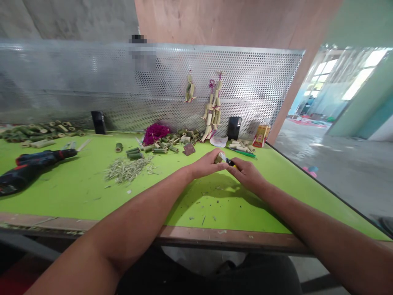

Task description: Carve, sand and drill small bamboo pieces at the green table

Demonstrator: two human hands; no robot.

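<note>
Grips a short bamboo piece [218, 158] in the fingers [219, 166] of the left hand [207, 164], above the counter [196, 200]; clasps a black-and-yellow knife [229, 162] in the right hand [248, 173], with the blade [223, 157] at the piece's end, right of a heap of shavings [126, 170].

Bright green-topped, wooden-edged worktable [76, 205], backed by a silvery perforated metal screen [260, 82]. Behind the screen — a mottled grey wall [76, 20] and a pinkish-brown panel [230, 20]. At right, daylight fills multi-paned windows [325, 69] beyond a smooth grey floor [307, 139].
</note>
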